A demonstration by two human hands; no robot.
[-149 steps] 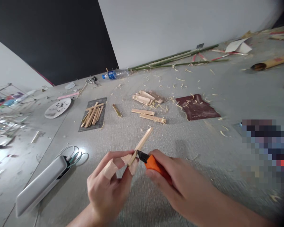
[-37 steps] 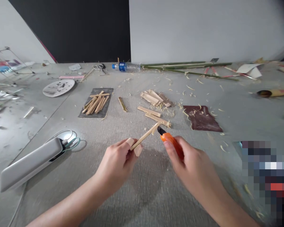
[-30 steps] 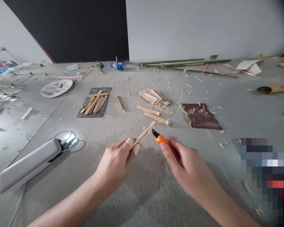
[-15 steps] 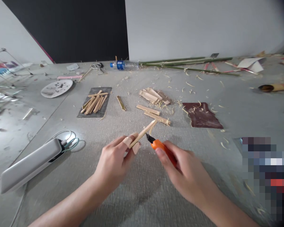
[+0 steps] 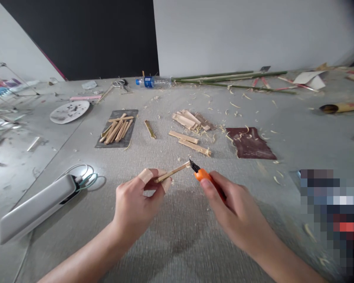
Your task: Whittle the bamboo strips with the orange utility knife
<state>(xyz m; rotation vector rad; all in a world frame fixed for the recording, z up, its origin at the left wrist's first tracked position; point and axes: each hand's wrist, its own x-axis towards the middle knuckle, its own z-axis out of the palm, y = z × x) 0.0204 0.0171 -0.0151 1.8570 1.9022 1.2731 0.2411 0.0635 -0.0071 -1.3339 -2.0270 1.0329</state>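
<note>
Bamboo strip (image 5: 174, 171), just below centre frame, is pinched at its near end between the taped thumb and taped forefinger of the person's left hand (image 5: 135, 200). The remaining fingers curl loosely beneath it. The thin, pale strip is raised off the floor and slants up and to the right. Its far tip meets the black blade of an orange utility knife (image 5: 202, 175). The right hand (image 5: 233, 204) is wrapped closed around the knife's handle, with the thumb lying along the top of the orange body and the blade pointing to the upper left. Both forearms enter from the bottom edge over a grey woven mat (image 5: 179, 236).

Beyond the hands, in mid-frame, lie two loose bamboo slats (image 5: 188, 142) and a small heap of split bamboo pieces (image 5: 188, 120) ringed with shavings. To the right of these is a reddish-brown sandpaper sheet (image 5: 250, 142). A dark grey sheet (image 5: 129, 118), left of centre, carries a bundle of trimmed sticks (image 5: 116, 129). A white oblong device (image 5: 35, 208) with a coiled cable occupies the lower left. A white plate (image 5: 69, 112) sits at the upper left. Along the far wall rest a water bottle (image 5: 152, 81) and long green bamboo stalks (image 5: 224, 76).
</note>
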